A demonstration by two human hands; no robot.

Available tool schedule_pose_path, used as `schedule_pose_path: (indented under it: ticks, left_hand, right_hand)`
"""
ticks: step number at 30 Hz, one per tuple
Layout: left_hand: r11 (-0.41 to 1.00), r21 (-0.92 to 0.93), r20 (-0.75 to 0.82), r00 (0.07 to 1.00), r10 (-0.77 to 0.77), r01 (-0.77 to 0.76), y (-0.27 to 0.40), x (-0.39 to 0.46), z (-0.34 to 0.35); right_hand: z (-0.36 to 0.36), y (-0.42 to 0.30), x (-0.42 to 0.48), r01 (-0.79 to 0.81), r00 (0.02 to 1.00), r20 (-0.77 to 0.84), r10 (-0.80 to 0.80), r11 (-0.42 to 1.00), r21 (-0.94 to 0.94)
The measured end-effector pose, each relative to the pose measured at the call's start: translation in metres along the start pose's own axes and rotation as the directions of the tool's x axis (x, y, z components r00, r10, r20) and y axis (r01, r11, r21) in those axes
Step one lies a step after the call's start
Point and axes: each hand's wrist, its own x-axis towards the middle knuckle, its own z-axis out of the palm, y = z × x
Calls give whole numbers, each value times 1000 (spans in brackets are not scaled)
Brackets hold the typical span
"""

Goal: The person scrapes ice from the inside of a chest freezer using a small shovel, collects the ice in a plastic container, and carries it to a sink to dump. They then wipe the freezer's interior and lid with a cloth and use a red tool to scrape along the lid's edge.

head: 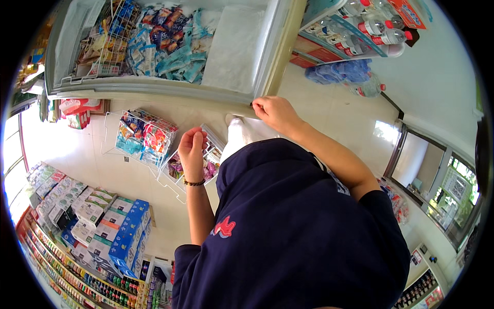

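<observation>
A chest freezer [170, 96] with its top open spans the upper left, holding wrapped frozen treats [170, 42] beside a frosted step [231, 46]. My right hand [274, 112] is at the freezer's near right corner, fingers curled; a small dark spot shows by its fingertips, and whether it grips anything is unclear. Below the freezer's front edge, my left hand [192, 145] is raised with fingers folded in, nothing visible in it and a beaded bracelet on the wrist. Beneath and beside it, two white wire baskets [170, 136] of colourful packets stand on the floor.
Stacked cartons [129, 235] and shelves of bottled drinks [85, 282] stand at lower left. A rack of water bottles [359, 33] is at upper right, with blue shrink-wrapped bottles [335, 71] on the floor below. A framed glass door or window [417, 162] lies right.
</observation>
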Motion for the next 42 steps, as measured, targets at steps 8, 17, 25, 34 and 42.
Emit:
schedule_pose_path:
  ticks: [8,17,25,34,42]
  left_hand:
    - [997,-66,-50,998,-41,38,-7,-2,0]
    - [997,-62,-74,996,-57,53,-16,3,-5]
    - [997,-53,-60,996,-60,57,-14,8,0]
    - [997,-39,-4,998,-61,61,-16,13,11]
    - [998,-11,-11,998,-66,66,-18,11,12]
  right_hand:
    - [22,-1,-12,260,961,-7,-276,914,-311]
    - [13,-3,-30,406,910,122,-396,794,-453]
    - [-12,6,-26,354,922,-52,-384,890,-286]
    - [-4,4,-33,278,957,-50,-286,952,-132]
    - [0,2,-10,178,983,-20,-180,980,-91]
